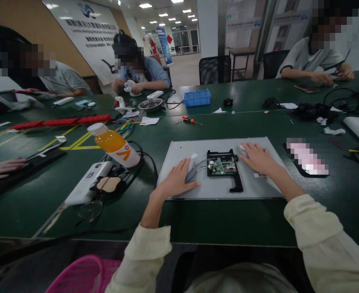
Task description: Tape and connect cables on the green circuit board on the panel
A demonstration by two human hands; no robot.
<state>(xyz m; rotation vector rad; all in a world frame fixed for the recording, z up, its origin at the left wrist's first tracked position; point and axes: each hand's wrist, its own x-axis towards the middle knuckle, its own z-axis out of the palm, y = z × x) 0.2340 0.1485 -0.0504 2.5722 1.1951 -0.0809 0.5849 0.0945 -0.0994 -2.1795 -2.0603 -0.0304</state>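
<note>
A flat grey panel (194, 150) lies on the green table in front of me. Near its middle sits a black bracket (237, 181) framing a green circuit board (222, 166), with grey cables (199, 166) leading off to the left. My left hand (176, 179) lies on the panel's left part, fingers stretched out, beside the cables. On the right part of the panel rests my right hand (259, 158), palm down with fingers extended, next to the bracket. A small white label (259, 175) shows below my right wrist. Neither hand grips anything.
Left of the panel stand a tilted-looking orange drink bottle (115, 144), a white power bank (89, 183) and glasses (90, 209). A phone (307, 158) lies at right. Beyond are an orange screwdriver (191, 120), a blue basket (197, 98) and a metal bowl (150, 104). Several people sit around the table.
</note>
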